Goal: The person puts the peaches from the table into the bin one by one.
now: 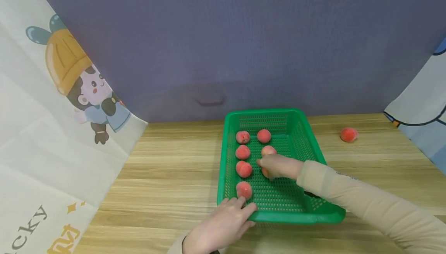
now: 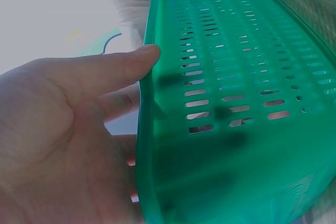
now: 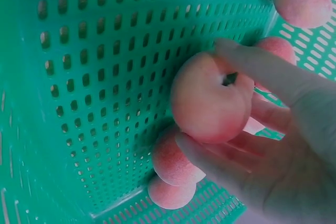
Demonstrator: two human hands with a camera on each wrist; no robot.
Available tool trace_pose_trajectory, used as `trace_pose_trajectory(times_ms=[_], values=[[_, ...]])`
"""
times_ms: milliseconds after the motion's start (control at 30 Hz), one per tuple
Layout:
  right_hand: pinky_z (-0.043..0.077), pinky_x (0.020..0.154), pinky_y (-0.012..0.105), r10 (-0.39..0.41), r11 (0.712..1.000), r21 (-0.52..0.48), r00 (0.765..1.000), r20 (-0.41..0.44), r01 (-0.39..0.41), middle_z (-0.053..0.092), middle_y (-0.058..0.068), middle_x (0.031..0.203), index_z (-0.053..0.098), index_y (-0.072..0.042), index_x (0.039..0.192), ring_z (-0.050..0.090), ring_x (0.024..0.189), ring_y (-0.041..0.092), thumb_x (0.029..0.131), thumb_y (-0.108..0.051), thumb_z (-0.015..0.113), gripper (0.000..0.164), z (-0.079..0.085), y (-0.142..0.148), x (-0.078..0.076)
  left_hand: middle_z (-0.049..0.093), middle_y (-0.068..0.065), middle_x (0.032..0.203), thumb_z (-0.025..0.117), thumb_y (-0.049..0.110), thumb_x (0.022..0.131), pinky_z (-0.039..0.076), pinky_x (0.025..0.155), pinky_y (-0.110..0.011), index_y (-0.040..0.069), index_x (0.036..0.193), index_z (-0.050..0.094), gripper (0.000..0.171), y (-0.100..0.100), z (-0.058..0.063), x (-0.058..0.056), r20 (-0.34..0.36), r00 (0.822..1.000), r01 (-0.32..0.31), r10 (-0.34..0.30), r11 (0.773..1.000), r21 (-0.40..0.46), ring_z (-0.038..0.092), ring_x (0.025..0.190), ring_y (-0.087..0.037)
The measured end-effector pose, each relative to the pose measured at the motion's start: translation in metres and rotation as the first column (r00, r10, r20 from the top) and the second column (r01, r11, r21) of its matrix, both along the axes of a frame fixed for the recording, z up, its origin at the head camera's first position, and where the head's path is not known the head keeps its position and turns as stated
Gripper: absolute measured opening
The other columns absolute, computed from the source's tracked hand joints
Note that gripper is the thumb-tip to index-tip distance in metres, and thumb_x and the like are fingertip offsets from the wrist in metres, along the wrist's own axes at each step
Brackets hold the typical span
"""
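Note:
A green plastic basket (image 1: 296,217) with slotted walls stands on the table. At its near left corner my left hand (image 1: 224,219) grips the rim, thumb on the outer side of the wall (image 2: 226,166) and fingers over the edge. Inside the basket my right hand (image 1: 278,165) holds a peach (image 3: 210,100) between thumb and fingers, its stem hollow showing in the right wrist view. Several peaches form a column along the left wall, the nearest peach (image 1: 244,190) close to my left fingertips. Beyond my right hand are another peach (image 1: 268,151) and a farther peach (image 1: 264,136).
One more peach (image 1: 349,134) lies on the wooden table (image 1: 167,176), right of the basket. A grey-blue panel (image 1: 223,45) rises behind the table. Printed cloth (image 1: 45,138) hangs at the left, and another printed cloth (image 1: 421,91) at the right.

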State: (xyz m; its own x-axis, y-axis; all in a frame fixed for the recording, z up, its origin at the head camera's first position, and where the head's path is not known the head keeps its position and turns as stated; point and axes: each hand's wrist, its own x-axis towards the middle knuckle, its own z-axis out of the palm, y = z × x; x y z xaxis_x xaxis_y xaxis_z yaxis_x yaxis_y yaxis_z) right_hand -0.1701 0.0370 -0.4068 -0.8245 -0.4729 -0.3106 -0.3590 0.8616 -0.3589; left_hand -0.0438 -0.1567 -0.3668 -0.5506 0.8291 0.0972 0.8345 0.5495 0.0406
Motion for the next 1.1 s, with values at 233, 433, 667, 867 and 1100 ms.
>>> trace_pose_trajectory(times_ms=[233, 433, 667, 867, 1100], values=[[0.036, 0.049, 0.028, 0.167, 0.985, 0.057, 0.983, -0.075, -0.163, 0.052, 0.007, 0.076, 0.055, -0.002, 0.111, 0.041, 0.055, 0.015, 0.070, 0.002, 0.068, 0.044, 0.003, 0.002, -0.001, 0.052, 0.005, 0.084, 0.058, 0.031, 0.084, 0.035, 0.061, -0.015, 0.016, 0.102, 0.054, 0.023, 0.000, 0.000, -0.001, -0.017, 1.000, 0.005, -0.005, 1.000, 0.006, 0.048, 0.069, -0.003], [0.047, 0.066, 0.033, 0.152, 0.984, 0.093, 0.988, -0.034, -0.149, 0.057, 0.011, 0.101, 0.052, -0.003, 0.118, 0.055, 0.078, 0.020, 0.070, -0.011, 0.073, 0.053, 0.012, 0.000, 0.000, 0.052, 0.004, 0.084, 0.058, 0.031, 0.084, 0.036, 0.061, -0.016, 0.016, 0.103, 0.054, 0.024, 0.000, 0.001, -0.001, -0.019, 1.000, 0.006, -0.005, 1.000, 0.010, 0.048, 0.069, -0.003], [0.034, 0.048, 0.026, 0.157, 0.981, 0.121, 0.988, -0.014, -0.154, 0.050, 0.018, 0.110, 0.049, -0.005, 0.121, 0.044, 0.069, 0.019, 0.078, -0.011, 0.066, 0.046, 0.032, -0.001, 0.004, 0.053, 0.004, 0.085, 0.058, 0.031, 0.084, 0.035, 0.060, -0.015, 0.016, 0.103, 0.054, 0.024, 0.000, 0.001, -0.001, -0.019, 1.000, 0.004, -0.004, 1.000, 0.008, 0.049, 0.070, -0.003], [0.045, 0.065, 0.033, 0.165, 0.983, 0.087, 0.985, -0.041, -0.161, 0.049, 0.021, 0.118, 0.051, -0.005, 0.119, 0.055, 0.087, 0.025, 0.078, -0.014, 0.068, 0.045, 0.047, 0.001, 0.002, 0.054, 0.004, 0.086, 0.057, 0.031, 0.085, 0.036, 0.062, -0.016, 0.016, 0.104, 0.054, 0.025, 0.000, 0.001, 0.000, -0.017, 1.000, 0.000, 0.000, 1.000, 0.003, 0.050, 0.071, -0.004], [0.045, 0.060, 0.028, 0.208, 0.977, 0.070, 0.970, -0.129, -0.201, 0.056, 0.006, 0.088, 0.054, -0.005, 0.115, 0.053, 0.069, 0.014, 0.074, -0.015, 0.071, 0.045, 0.063, 0.006, 0.003, 0.055, 0.003, 0.088, 0.057, 0.031, 0.085, 0.037, 0.062, -0.016, 0.016, 0.105, 0.054, 0.025, 0.000, 0.002, 0.000, -0.012, 1.000, 0.000, 0.000, 1.000, 0.007, 0.051, 0.072, -0.004]])
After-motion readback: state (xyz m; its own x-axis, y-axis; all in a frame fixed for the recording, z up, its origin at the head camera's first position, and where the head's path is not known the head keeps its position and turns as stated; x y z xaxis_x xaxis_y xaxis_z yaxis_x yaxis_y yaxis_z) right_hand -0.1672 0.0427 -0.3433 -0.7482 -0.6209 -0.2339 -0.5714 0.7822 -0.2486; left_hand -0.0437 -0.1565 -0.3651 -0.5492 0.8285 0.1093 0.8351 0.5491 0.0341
